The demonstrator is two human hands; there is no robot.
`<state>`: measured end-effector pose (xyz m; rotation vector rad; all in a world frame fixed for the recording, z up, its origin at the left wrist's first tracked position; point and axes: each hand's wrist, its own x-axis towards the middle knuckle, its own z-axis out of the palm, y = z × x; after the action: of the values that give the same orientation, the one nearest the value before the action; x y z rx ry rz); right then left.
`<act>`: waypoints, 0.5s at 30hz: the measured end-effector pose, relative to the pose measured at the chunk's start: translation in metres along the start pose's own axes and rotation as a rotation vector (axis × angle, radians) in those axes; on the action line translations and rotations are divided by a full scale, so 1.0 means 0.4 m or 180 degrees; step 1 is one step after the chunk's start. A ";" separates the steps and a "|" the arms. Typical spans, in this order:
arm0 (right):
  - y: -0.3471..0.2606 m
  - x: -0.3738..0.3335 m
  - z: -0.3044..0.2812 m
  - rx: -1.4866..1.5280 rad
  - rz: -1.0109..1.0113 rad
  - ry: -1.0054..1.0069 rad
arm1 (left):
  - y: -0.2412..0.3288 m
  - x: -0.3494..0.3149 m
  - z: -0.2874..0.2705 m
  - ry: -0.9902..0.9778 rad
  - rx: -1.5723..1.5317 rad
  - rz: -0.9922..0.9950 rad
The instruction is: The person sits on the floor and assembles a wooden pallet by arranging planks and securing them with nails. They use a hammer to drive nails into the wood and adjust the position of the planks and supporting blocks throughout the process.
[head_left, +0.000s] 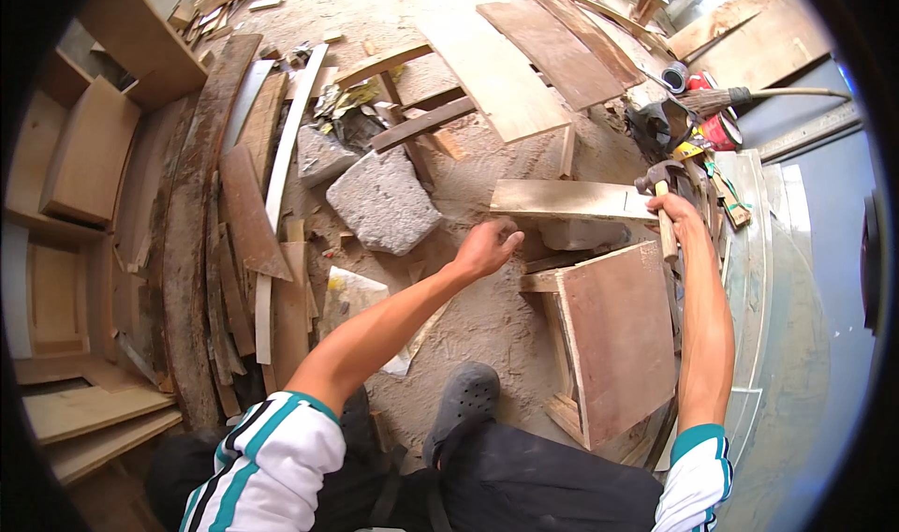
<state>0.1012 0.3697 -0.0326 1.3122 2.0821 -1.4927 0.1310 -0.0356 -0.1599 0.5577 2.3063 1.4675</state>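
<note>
My right hand [682,215] is wrapped round the wooden handle of a hammer [667,215]. Its dark metal head lies over the right end of a narrow wooden board [562,198]. Near that end a thin dark line, perhaps a nail, shows on the board. At the board's left end is my left hand [489,248], fingers curled in; whatever they may hold is hidden. Under the board sits a rough grey block [585,235], partly covered. A drawer-like wooden box [618,345] with a reddish-brown panel stands just below, between my right forearm and my shoe.
A large concrete block [385,200] rests on the dusty floor left of centre. Long planks [187,251] and wooden cabinets [89,153] line the left side. Plywood sheets [496,73] lie ahead. Cans [719,132], a brush and glass sheets [773,345] are at right.
</note>
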 end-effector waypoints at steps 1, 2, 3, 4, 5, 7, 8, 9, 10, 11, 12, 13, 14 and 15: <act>-0.037 0.013 0.027 0.0104 0.0004 -0.0184 | -0.048 0.044 0.022 0.0034 0.0213 0.0034; -0.061 0.023 0.044 0.0074 -0.0048 -0.0270 | -0.077 0.078 0.040 0.0038 0.0407 0.0072; -0.068 0.026 0.019 0.0074 0.0038 -0.0279 | -0.055 0.101 0.069 -0.0199 0.0675 0.0126; -0.066 0.028 0.006 0.0084 0.0025 -0.0220 | -0.036 0.120 0.092 -0.0420 0.0948 0.0178; -0.054 0.043 -0.009 0.0106 0.0007 -0.0183 | -0.019 0.135 0.109 -0.0635 0.1245 0.0225; -0.039 0.067 -0.030 0.0169 0.0048 -0.0191 | 0.015 0.165 0.135 -0.0775 0.1357 0.0447; -0.016 0.085 -0.054 0.0207 0.0094 -0.0168 | 0.066 0.175 0.152 -0.0880 0.1318 0.0417; -0.009 0.100 -0.056 0.0235 0.0141 -0.0200 | 0.092 0.185 0.155 -0.0924 0.1316 0.0353; 0.005 0.110 -0.059 0.0261 0.0188 -0.0234 | 0.101 0.191 0.168 -0.0852 0.1304 0.0322; 0.017 0.117 -0.054 0.0280 0.0233 -0.0282 | 0.100 0.190 0.180 -0.0772 0.1296 0.0281; 0.024 0.124 -0.051 0.0397 0.0225 -0.0361 | 0.092 0.186 0.180 -0.0690 0.1289 0.0236; 0.028 0.132 -0.042 0.0399 0.0207 -0.0395 | 0.076 0.182 0.170 -0.0619 0.1255 0.0302; 0.034 0.140 -0.044 0.0402 0.0193 -0.0404 | 0.065 0.180 0.162 -0.0560 0.1207 0.0385; 0.037 0.155 -0.062 0.0405 0.0166 -0.0393 | 0.065 0.181 0.154 -0.0496 0.1151 0.0490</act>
<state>0.0851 0.4237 -0.0713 1.2726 1.8904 -1.6630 0.1023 0.0583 -0.1669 0.9319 2.4589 1.0246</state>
